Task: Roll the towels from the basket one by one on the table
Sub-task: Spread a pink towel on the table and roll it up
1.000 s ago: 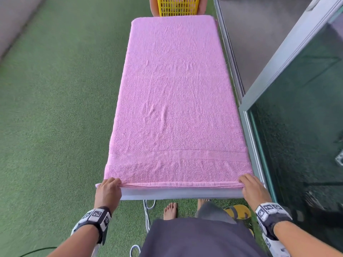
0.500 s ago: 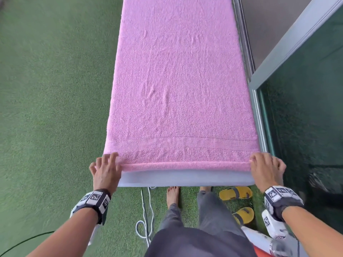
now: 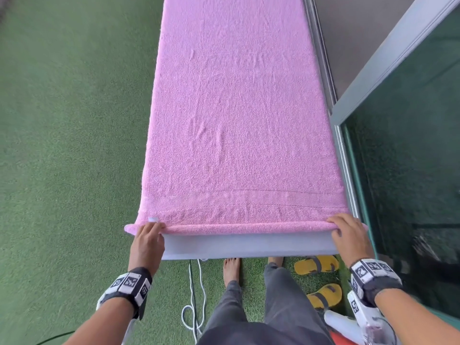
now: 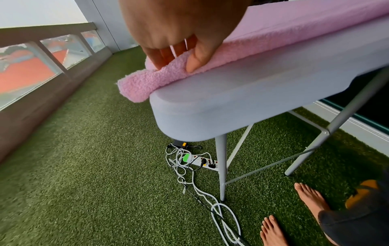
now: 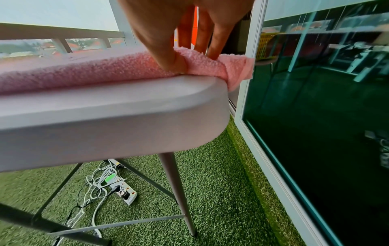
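A long pink towel [image 3: 239, 115] lies spread flat along the grey table [image 3: 249, 246], covering almost all of its top. Its near hem is turned over into a thin first roll [image 3: 249, 228] at the table's near edge. My left hand [image 3: 146, 236] pinches the roll's left end, thumb under and fingers over, as the left wrist view shows on the pink towel [image 4: 160, 78]. My right hand [image 3: 347, 232] pinches the right end of the pink towel [image 5: 105, 73] the same way. The basket is out of the head view.
Green artificial turf [image 3: 62, 145] surrounds the table. A glass sliding door [image 3: 410, 145] runs close along the right side. Under the table lie a power strip with tangled cables [image 4: 195, 163] and yellow sandals [image 3: 316, 265]. My bare feet [image 3: 231, 270] stand at the near end.
Both hands have turned the towel's near hem over into a thin roll and shifted forward onto it. The head view has tipped down, so the yellow basket left the picture.
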`<state>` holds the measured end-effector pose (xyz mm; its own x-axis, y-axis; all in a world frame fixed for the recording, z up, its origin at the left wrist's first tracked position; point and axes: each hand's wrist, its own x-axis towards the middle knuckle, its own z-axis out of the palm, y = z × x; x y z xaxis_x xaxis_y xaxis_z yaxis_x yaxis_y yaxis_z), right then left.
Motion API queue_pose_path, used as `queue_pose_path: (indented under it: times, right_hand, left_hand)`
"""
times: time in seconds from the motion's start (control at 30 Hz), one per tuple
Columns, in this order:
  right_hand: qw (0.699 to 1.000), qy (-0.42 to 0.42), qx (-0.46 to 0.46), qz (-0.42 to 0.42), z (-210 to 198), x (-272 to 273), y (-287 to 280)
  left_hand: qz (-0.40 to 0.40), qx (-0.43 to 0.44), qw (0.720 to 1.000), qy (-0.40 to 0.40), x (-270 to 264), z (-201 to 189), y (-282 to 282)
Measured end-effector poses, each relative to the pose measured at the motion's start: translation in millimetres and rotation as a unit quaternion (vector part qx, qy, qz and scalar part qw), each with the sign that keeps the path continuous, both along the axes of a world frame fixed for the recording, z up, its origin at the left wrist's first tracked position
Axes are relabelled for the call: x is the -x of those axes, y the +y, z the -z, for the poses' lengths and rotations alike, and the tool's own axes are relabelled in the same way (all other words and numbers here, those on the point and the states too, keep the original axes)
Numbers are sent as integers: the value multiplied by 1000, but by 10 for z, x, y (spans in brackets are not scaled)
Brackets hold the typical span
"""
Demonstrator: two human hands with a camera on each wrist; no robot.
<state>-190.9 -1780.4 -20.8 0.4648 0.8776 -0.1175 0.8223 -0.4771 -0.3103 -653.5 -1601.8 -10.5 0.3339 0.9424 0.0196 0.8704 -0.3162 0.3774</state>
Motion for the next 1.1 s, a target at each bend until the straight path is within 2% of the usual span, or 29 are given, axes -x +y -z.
queue_pose_path:
  times: [0.1,0.23,0.33,0.4,0.47,0.57,0.63,0.77,0.9,1.1]
  right_hand:
    - [1000,-3,4,-1,-17,-25,22]
    - [998,-56,-7,-25,-90,-21,48]
    - [998,-58,25,-16,-99,-28,100]
    - [997,-78,23,9,-116,-33,149]
    - [997,-79,15,11,-117,-5,197]
    - [998,-20,15,-55,-93,85,187]
    - [996,-30,30,-77,-54,114,134]
    - [999,-20,29,-32,-25,69,142]
    - [1000,-1,9,-3,-27,21,234]
    - [994,-67,79,-43,-91,45,146]
  left_hand:
    - [7,8,1000,5,49,-46,69]
    - [15,30,997,67,93,-40,189]
    - [-11,48,995,86,68,-38,279]
    - [-31,15,996,82,60,-53,318]
    - [-19,-10,998,58,11,-64,327]
    - [38,-27,999,-14,-103,-37,223]
    - [49,-41,997,-30,-126,-32,130]
    - [28,-46,998,-22,-60,46,132]
    - [8,-5,1000,-8,-50,37,276]
    - [29,38,999,22,31,51,259]
